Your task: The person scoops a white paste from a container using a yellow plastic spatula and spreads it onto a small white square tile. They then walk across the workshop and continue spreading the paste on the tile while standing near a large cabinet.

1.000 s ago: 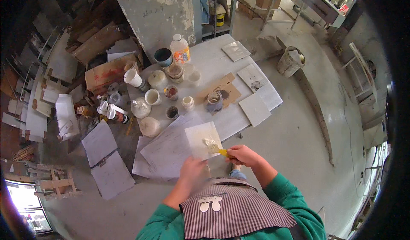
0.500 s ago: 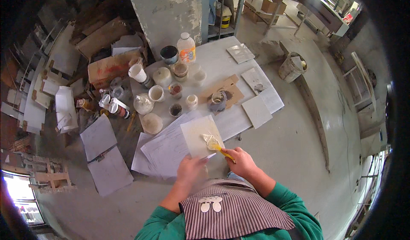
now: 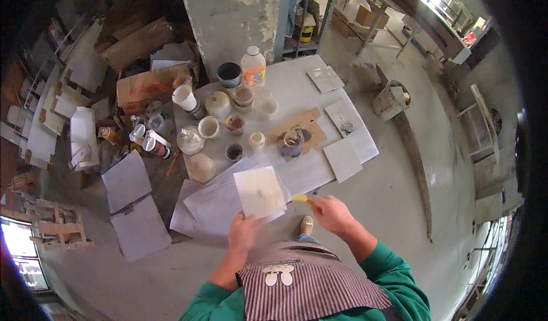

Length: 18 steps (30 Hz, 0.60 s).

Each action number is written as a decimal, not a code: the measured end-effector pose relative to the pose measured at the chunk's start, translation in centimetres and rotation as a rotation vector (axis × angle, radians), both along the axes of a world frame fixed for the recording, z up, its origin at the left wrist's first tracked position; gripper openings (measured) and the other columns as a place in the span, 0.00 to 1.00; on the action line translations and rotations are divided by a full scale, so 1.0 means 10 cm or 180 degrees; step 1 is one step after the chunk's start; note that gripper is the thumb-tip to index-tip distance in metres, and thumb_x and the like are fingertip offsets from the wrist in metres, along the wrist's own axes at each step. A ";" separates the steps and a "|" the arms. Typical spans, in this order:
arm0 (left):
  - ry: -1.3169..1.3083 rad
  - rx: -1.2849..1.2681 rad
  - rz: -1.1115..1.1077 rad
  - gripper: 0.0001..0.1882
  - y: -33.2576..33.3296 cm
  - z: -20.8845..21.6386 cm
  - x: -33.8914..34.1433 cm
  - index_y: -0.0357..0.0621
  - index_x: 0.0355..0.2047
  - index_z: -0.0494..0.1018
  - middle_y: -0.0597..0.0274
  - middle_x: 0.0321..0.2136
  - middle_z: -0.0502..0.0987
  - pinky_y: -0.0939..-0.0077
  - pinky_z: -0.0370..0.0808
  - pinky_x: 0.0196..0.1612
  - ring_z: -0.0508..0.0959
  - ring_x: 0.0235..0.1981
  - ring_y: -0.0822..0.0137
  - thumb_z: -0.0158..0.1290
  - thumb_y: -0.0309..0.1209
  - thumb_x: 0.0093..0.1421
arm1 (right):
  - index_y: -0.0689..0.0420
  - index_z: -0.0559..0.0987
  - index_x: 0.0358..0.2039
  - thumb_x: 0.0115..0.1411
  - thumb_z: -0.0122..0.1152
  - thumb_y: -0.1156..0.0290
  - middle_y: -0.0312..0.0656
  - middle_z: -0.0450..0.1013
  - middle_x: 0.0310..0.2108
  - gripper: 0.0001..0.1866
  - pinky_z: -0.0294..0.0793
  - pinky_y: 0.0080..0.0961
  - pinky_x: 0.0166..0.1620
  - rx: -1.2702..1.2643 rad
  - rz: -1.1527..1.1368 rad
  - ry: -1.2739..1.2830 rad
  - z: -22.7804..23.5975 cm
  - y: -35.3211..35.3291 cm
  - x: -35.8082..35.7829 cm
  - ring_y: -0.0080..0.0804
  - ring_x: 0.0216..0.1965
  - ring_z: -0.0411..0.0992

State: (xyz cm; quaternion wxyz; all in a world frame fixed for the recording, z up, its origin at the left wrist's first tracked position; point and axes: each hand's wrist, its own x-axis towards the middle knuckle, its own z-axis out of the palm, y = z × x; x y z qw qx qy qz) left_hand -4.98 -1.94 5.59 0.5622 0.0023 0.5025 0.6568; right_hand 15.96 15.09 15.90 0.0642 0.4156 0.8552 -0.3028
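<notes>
My left hand (image 3: 242, 231) grips the near edge of a square cream panel (image 3: 258, 193), close to its lower left corner; motion blurs the hand. A small greyish mark shows near the panel's middle. Loose sheets of white paper (image 3: 208, 202) lie beneath and to its left. In my right hand (image 3: 334, 213), beyond the panel's right side, is a small yellow spreader (image 3: 299, 198). Its tip is smeared by motion and stays apart from the panel. The fingers are closed round its handle.
Several cups and jars stand on the table (image 3: 311, 172), with a plastic bottle (image 3: 253, 68) behind them. A dark-stained cup (image 3: 293, 142) sits on cardboard (image 3: 315, 128). Pale square panels (image 3: 342, 157) line the right edge. A bucket (image 3: 391, 101) stands on the floor.
My right hand has drawn the yellow spreader right, off the panel. The pale lump on the panel no longer shows. The panel has shifted slightly left and my left hand is a little lower.
</notes>
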 end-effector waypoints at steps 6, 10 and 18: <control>-0.0257 0.0050 0.0314 0.19 -0.16 0.08 -0.11 0.28 0.54 0.67 0.48 0.49 0.75 0.64 0.76 0.50 0.78 0.46 0.55 0.48 0.24 0.62 | 0.57 0.75 0.42 0.61 0.53 0.67 0.54 0.77 0.34 0.11 0.74 0.48 0.41 0.0517 -0.0547 0.0688 0.17 0.81 -0.26 0.56 0.38 0.75; -0.0425 -0.0036 0.0328 0.16 -0.40 -0.13 -0.05 0.30 0.51 0.66 0.49 0.43 0.76 0.54 0.79 0.50 0.79 0.41 0.53 0.47 0.21 0.64 | 0.56 0.75 0.43 0.61 0.54 0.66 0.54 0.77 0.33 0.12 0.73 0.49 0.41 0.0471 -0.0284 0.0274 0.12 1.29 -0.59 0.56 0.38 0.74; -0.0523 -0.0155 0.0428 0.16 -0.62 -0.27 0.11 0.32 0.54 0.65 0.47 0.49 0.76 0.54 0.79 0.51 0.79 0.46 0.51 0.44 0.20 0.66 | 0.56 0.78 0.38 0.61 0.53 0.64 0.52 0.77 0.33 0.11 0.73 0.49 0.41 0.0564 0.0261 -0.0337 -0.26 1.67 -1.05 0.55 0.37 0.75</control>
